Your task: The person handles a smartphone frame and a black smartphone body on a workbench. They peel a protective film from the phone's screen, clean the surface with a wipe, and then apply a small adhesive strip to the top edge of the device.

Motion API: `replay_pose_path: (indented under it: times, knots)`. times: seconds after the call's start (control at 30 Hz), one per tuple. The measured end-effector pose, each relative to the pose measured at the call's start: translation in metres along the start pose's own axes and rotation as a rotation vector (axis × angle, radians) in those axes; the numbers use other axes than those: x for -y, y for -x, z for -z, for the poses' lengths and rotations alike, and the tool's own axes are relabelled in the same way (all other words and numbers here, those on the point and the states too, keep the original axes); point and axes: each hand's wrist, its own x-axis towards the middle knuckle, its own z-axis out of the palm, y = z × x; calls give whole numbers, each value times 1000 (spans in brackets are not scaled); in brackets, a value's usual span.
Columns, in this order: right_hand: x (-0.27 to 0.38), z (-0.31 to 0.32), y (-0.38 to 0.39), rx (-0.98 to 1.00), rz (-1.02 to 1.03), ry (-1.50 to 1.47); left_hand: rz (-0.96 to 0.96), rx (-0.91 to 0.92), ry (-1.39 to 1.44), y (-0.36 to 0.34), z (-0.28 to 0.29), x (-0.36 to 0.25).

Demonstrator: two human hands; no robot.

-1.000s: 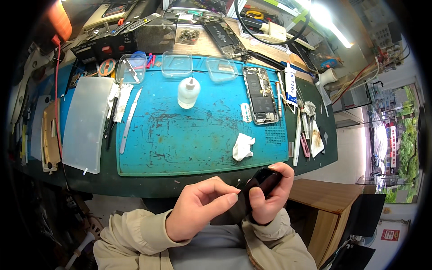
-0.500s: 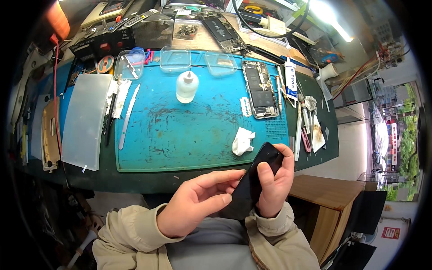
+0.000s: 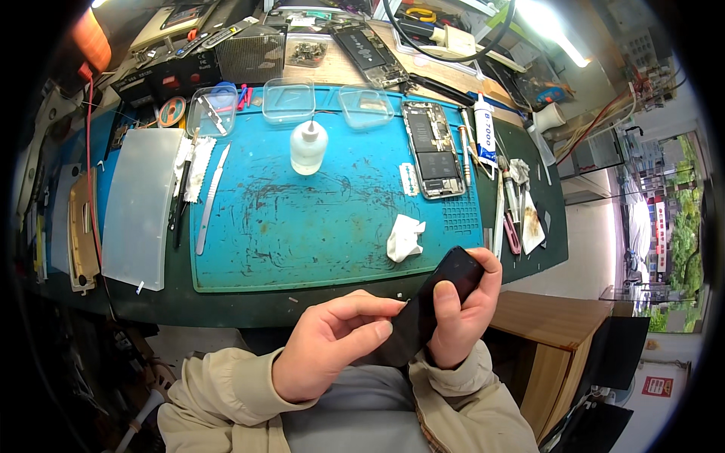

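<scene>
A dark green bench (image 3: 226, 306) fills the upper and middle frame, and on it lies a large teal work mat (image 3: 302, 219), scuffed and stained, probably there to shield the bench and keep small parts from sliding. At the left of the mat rests a frosted plastic sheet (image 3: 136, 208), set aside off the working area. In the upper right of the mat lies an opened phone (image 3: 429, 151) with its insides showing, flat and face up so the parts stay reachable. Three clear plastic trays (image 3: 288, 100) line the top edge of the mat, likely for sorting small pieces. A small white squeeze bottle (image 3: 308, 147) stands upright in the upper middle. A crumpled white wipe (image 3: 404, 238) sits in the lower right of the mat, close to the hands.

Below the bench, in the lower middle of the frame, both hands hold a dark slim phone-like slab (image 3: 434, 302) off the bench and close to the body, tilted so its upper end points to the upper right. The right hand (image 3: 461, 317) is closed around it: the thumb presses on the front face and the fingers (image 3: 489, 268) wrap round the far edge near the top end, so the slab sits between thumb and fingers. The left hand (image 3: 332, 343) comes in from the left, loosely curled, with its thumb and forefinger tips meeting the slab's lower left edge, seemingly steadying or working that edge.
</scene>
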Motion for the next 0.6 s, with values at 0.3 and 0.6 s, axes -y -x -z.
replay_pose_path:
  times: [0.3, 0.6]
  knots:
    - [1, 0, 7, 20, 94, 104, -7, -107, -35, -3, 1, 7]
    - [3, 0, -13, -65, -111, -172, 61, 45, -18, 0, -1, -3]
